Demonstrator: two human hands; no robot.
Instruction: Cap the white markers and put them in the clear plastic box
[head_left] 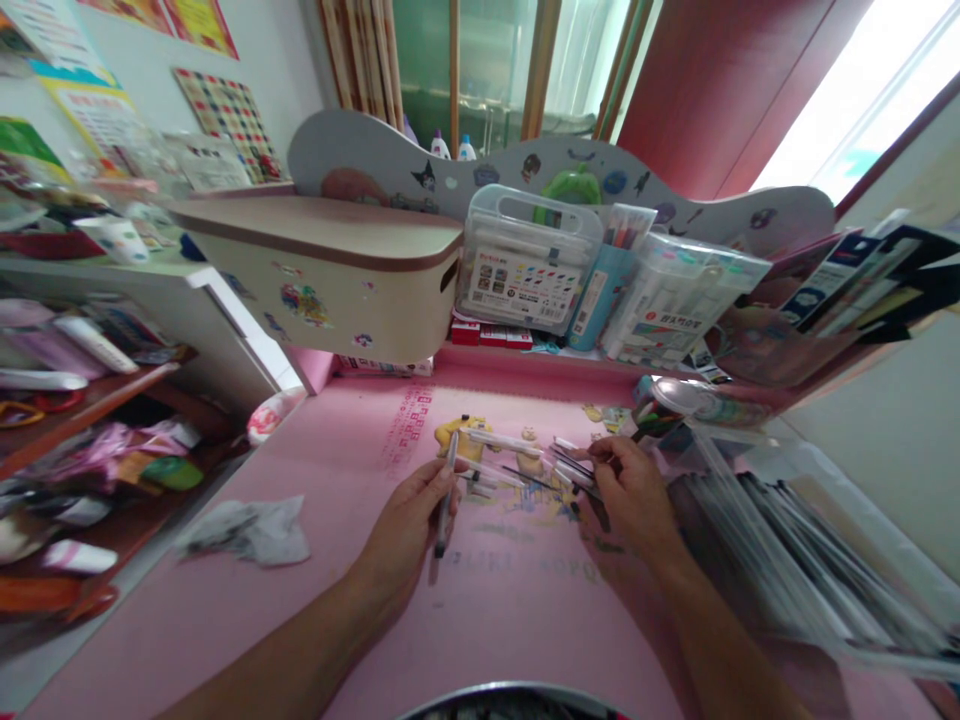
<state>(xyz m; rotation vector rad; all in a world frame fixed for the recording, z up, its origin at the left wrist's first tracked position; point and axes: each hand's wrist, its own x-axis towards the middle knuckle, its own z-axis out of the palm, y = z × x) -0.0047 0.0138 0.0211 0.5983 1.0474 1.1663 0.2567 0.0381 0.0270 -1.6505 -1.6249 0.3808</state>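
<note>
At the near edge of the table [487,620], the rim of a round bowl [510,688] is partly seen; its contents are mostly cut off. Along the right edge an open clear box [896,660] is set, with many pens [780,560] laid lengthwise in it, likely so that they stay aligned and within reach. Toward the left edge a crumpled plastic bag [247,530] is left, well apart from the hands. A pen [442,535] is pinched between the thumb and bent fingers of the left hand [431,500], tilted up off the table, probably to leave both ends free. The right hand [630,490] is half curled over loose pen parts [525,470] scattered mid-table; whether one is gripped cannot be told. Beyond, on the shelf [517,370] at the far edge, marker cases [525,260] are stood upright, presumably to save room.
</note>
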